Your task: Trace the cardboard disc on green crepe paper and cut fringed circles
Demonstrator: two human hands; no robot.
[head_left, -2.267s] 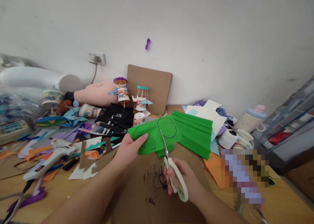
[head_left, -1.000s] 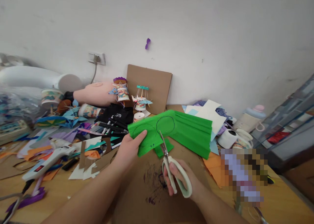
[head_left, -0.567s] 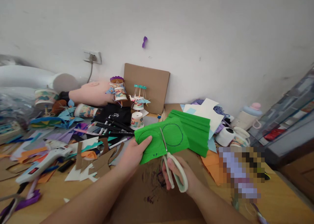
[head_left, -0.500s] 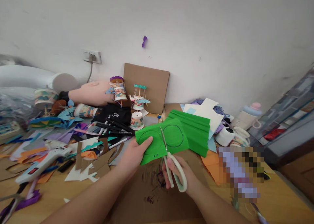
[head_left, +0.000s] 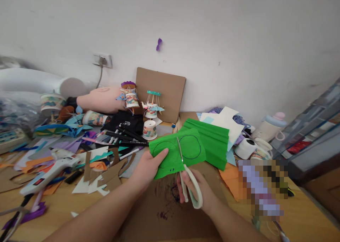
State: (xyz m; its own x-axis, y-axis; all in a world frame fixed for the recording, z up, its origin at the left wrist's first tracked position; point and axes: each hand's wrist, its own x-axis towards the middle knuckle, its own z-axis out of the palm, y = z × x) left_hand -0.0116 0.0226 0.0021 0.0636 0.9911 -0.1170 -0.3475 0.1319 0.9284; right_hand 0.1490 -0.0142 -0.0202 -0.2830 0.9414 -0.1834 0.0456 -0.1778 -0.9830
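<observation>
Cluttered table (head_left: 63,213): left hand (head_left: 147,166) pinches green paper (head_left: 175,155), right hand (head_left: 198,192) works scissors (head_left: 187,174) mid-frame; best keep paper taut, following the drawn circle (head_left: 190,147).

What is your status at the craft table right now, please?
Left hand pinching green paper. Right hand working scissors, blades in the paper between two drawn circles. Loose scraps and glue gun off to the left, clear of the cut.
</observation>
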